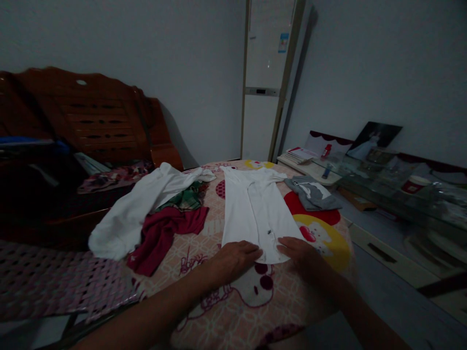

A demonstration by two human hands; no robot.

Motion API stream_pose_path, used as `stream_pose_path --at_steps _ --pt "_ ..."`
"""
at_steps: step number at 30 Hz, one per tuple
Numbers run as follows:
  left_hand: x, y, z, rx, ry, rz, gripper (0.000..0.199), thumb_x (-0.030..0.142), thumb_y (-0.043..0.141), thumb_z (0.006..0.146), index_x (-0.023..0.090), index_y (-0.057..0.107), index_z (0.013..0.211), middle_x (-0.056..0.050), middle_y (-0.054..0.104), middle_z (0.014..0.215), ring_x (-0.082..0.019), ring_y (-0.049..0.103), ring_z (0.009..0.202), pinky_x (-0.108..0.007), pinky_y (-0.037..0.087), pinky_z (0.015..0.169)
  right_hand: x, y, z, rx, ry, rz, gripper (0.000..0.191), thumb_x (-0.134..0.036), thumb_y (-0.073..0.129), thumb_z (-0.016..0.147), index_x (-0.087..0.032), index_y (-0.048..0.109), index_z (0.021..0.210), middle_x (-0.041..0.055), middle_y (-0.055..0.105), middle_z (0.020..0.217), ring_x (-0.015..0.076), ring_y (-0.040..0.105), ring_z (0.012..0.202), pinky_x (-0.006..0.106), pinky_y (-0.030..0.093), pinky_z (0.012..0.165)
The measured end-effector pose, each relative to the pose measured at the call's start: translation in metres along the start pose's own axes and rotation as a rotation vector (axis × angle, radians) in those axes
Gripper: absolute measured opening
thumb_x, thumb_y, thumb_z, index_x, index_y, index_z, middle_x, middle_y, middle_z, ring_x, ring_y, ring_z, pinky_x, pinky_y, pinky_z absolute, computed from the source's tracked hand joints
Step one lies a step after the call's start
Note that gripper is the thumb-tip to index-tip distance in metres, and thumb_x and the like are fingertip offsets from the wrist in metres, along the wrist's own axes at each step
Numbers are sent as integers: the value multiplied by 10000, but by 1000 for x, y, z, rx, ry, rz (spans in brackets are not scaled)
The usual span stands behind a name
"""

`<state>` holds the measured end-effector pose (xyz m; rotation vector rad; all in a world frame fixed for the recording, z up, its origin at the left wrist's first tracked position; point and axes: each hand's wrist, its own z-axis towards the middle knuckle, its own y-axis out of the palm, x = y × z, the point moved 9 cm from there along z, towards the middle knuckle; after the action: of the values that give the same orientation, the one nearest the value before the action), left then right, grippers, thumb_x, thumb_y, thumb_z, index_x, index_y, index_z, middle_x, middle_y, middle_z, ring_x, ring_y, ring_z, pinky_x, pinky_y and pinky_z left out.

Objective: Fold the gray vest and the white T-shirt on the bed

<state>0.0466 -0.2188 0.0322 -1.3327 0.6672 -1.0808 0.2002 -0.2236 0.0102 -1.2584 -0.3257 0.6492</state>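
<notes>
Two hands were down at the near end of the white garment (239,209), and there was the relation that counted: it stretched straight ahead of them across the desk (226,330), long axis running away from the person, sleeves at the far end. Neither side was nearer; the left hand (239,257) touched the lower left, the right hand (297,250) the lower right. Each grip lay low with fingers extended, though whether either pinched fabric could not be told. And what fabric: thin, smooth, matte, a wavy ridge down its length, a small dark mark near the rounded hem! Left, a limp white heap (134,209) slumped against crumpled maroon cloth (164,236); right, a grey garment (317,199) sat in a compact, flat bundle.
</notes>
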Motion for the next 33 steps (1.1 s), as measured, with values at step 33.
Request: stream_pose_path --at_steps 33 --pt "-141 -21 60 -60 -406 220 274 137 467 905 169 672 1084 -123 689 1010 -234 662 943 -322 490 823 68 5 128 -189 305 -280 287 -72 414 877 -138 660 1009 153 672 1012 249 592 980 319 424 792"
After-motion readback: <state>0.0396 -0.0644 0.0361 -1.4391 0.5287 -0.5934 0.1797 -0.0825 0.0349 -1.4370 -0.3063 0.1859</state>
